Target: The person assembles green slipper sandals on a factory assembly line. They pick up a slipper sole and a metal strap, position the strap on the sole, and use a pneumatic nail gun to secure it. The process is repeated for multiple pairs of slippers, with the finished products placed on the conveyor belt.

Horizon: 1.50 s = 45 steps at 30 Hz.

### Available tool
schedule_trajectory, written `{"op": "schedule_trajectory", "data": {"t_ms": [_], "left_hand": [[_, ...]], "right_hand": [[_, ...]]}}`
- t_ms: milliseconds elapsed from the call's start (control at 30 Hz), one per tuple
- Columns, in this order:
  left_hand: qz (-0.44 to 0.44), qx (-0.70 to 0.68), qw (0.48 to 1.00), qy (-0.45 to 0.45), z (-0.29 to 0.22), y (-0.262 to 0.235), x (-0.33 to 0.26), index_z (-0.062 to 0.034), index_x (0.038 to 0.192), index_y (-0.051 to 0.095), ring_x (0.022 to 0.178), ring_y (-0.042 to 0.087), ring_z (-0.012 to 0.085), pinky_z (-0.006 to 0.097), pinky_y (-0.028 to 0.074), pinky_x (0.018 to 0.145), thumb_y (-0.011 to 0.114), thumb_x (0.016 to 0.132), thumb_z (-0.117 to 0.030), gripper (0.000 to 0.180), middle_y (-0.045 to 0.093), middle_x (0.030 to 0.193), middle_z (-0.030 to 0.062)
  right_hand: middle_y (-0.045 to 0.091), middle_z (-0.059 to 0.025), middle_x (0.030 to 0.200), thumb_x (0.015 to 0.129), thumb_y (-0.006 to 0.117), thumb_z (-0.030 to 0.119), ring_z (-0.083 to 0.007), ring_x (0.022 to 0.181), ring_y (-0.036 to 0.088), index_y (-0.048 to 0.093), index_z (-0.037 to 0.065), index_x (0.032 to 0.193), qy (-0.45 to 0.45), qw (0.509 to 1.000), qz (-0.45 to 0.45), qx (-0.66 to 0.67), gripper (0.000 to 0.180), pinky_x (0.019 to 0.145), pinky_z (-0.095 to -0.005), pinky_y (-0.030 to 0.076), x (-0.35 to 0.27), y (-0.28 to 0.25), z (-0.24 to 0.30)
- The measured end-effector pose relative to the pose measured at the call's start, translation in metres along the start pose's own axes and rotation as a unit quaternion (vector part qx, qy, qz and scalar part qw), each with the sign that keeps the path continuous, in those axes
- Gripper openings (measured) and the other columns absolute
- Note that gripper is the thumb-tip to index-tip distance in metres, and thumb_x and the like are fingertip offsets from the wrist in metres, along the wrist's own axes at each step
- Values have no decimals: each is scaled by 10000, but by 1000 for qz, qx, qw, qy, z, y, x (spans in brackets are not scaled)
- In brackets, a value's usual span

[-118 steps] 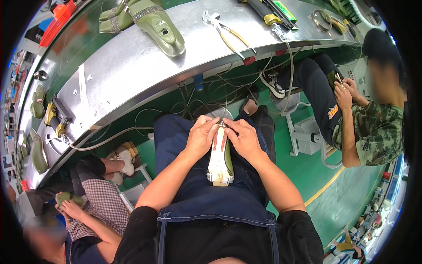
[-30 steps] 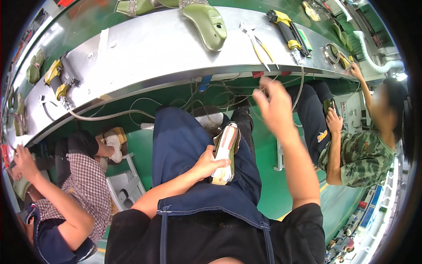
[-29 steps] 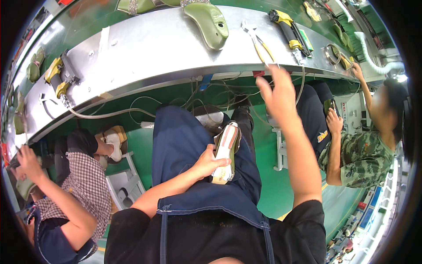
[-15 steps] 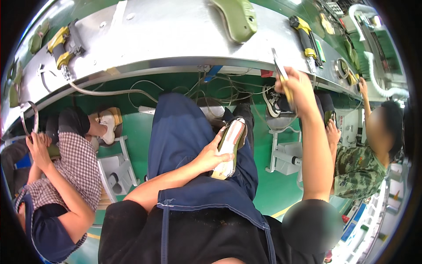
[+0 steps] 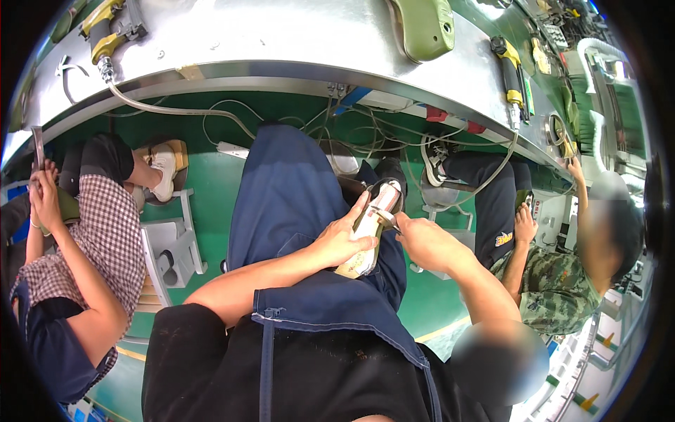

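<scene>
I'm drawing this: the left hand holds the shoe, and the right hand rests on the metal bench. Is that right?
No: the right hand isn't on the metal bench. The head view shows it by the shoe, holding a metal tool. The left hand does hold the shoe.

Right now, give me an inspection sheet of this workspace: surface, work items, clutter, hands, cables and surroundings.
Surface: shiny metal bench.
Work items: shoe form, pale underside up; pliers at that underside, exact contact too small to tell.
Clutter: green shoe last, left yellow-and-black tool and right yellow-and-black tool on the bench.
Hands: left hand grips the shoe form; right hand grips the pliers.
Cables: hose from the left tool; loose cables under the bench.
Surroundings: green floor; seated co-worker in checked cloth at left, another in a camouflage shirt at right.
</scene>
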State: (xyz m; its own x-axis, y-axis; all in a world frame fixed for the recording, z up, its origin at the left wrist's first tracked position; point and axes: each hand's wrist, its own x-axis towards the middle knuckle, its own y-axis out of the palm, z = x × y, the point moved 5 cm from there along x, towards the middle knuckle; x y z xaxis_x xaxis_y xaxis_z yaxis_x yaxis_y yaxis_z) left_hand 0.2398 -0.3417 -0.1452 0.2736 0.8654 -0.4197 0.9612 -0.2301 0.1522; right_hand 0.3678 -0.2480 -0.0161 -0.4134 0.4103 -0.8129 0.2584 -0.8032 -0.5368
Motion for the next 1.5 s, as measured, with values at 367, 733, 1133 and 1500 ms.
{"op": "schedule_trajectory", "data": {"t_ms": [367, 733, 1133, 1500], "left_hand": [[1, 5, 1000, -7, -1, 0, -1, -216, 1725, 76, 1370, 578, 433, 410, 438, 1150, 788, 894, -358, 1103, 592, 1463, 292], [8, 8, 1000, -29, -11, -3, -3, -189, 1723, 74, 1347, 597, 435, 409, 451, 1134, 777, 893, -344, 1099, 607, 1439, 299], [9, 6, 1000, -15, -6, -3, -1, -124, 1716, 56, 1330, 611, 434, 407, 460, 1127, 788, 888, -340, 1127, 600, 1450, 302], [-1, 28, 1000, 7, -2, -3, 0, -86, 1705, 46, 1259, 646, 466, 454, 493, 1096, 778, 891, -367, 1130, 665, 1326, 316]], "right_hand": [[698, -341, 1015, 1037, 582, 140, -521, 1042, 673, 483, -49, 1176, 23, 999, 28, 16, 255, 897, -583, 512, 0, -9, 15], [706, -353, 976, 887, 506, -57, -510, 964, 713, 523, -105, 1157, -5, 998, -22, -65, 274, 851, -546, 576, 4, 6, 13], [698, -311, 861, 991, 524, 32, -495, 882, 709, 471, -32, 1056, -42, 994, -39, -89, 106, 789, -567, 555, 5, 10, 7], [712, -266, 846, 940, 559, 26, -451, 777, 733, 488, -11, 1033, -96, 980, -63, -163, 123, 702, -525, 597, 8, 11, 0]]}}
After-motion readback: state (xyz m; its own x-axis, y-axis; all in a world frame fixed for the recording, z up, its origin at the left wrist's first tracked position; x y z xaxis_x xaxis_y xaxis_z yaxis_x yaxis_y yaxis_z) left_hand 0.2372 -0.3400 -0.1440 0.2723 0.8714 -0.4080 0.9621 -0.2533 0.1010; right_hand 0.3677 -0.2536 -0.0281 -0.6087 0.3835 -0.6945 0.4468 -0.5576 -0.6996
